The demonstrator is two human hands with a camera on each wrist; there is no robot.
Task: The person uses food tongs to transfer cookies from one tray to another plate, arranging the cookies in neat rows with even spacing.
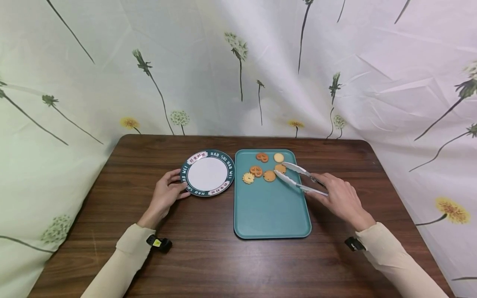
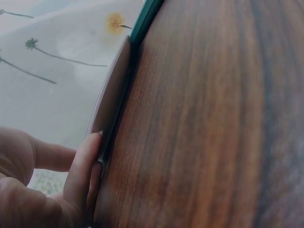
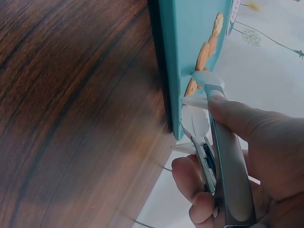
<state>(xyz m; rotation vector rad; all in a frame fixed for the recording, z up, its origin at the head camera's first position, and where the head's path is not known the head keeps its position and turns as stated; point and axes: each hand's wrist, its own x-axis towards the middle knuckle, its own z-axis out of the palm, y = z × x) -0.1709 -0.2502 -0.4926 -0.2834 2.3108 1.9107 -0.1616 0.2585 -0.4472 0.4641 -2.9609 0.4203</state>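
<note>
Presently, left hand [image 1: 167, 192] pinches the plate [image 1: 207, 173] just right of it; right hand [image 1: 340, 196] grips tongs [image 1: 290, 181], tips apart around a cookie [image 1: 280, 169] on the tray [image 1: 272, 211], left of that hand.

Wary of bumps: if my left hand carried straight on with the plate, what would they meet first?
Likely the tray, just right of the plate your left hand holds; whether the two touch is unclear.

Both sleeves [image 1: 124, 258] are cut by the head view's lower edge; the tongs [image 1: 287, 179] are partly hidden by the right hand [image 1: 340, 198]. The tray [image 2: 145, 21] is cropped at the left wrist view's top, the counter [image 2: 228, 142] blurred at right.
</note>
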